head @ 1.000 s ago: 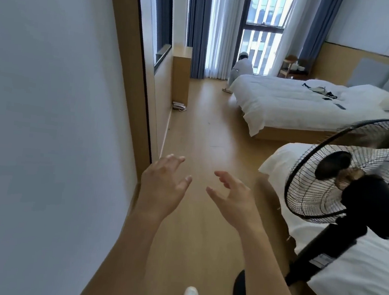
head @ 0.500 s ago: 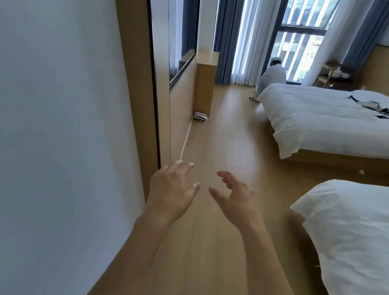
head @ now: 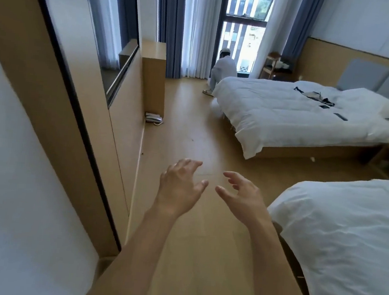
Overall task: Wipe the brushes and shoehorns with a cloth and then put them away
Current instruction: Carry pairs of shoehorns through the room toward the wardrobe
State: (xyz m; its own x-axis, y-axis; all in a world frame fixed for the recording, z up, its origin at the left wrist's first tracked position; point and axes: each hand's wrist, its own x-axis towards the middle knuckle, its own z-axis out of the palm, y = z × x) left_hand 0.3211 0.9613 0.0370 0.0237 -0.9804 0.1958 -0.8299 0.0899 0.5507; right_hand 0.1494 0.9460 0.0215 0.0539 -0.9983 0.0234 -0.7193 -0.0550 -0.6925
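No brush, shoehorn or cloth shows in the head view. My left hand and my right hand are stretched out in front of me above the wooden floor, side by side with a small gap between them. Both have loosely spread, slightly bent fingers and hold nothing.
A white wall and a wood-framed mirror panel run along the left. A near bed is at the right, a second bed beyond it. A low cabinet with a telephone at its foot stands ahead. A person crouches by the window.
The view has moved forward and swung right. The standing fan has left the frame and the second bed is closer. Both hands keep the same empty pose.
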